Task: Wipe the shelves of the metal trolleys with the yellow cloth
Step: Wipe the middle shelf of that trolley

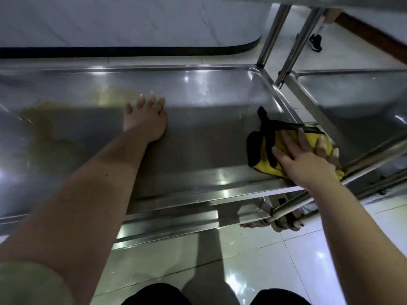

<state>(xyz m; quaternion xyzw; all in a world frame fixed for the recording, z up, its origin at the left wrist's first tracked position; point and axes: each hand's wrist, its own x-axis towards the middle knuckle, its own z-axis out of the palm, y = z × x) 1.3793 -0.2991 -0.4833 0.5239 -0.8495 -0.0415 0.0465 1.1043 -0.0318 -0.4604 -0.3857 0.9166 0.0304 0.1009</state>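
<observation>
A shiny metal trolley shelf [198, 102] with a raised rim fills the middle of the view. My left hand [145, 116] rests flat on the shelf's middle, fingers straight. My right hand [306, 159] presses flat on the yellow cloth [264, 148], which has black edging and lies bunched in the shelf's near right corner. A yellowish reflection shows on the shelf to the left of my left hand.
A second trolley's shelf [356, 95] stands close on the right, its upright posts [293, 42] rising between the two. A caster [286, 223] sits under the near right corner. White tiled floor [286, 260] lies below; my knees are at the bottom edge.
</observation>
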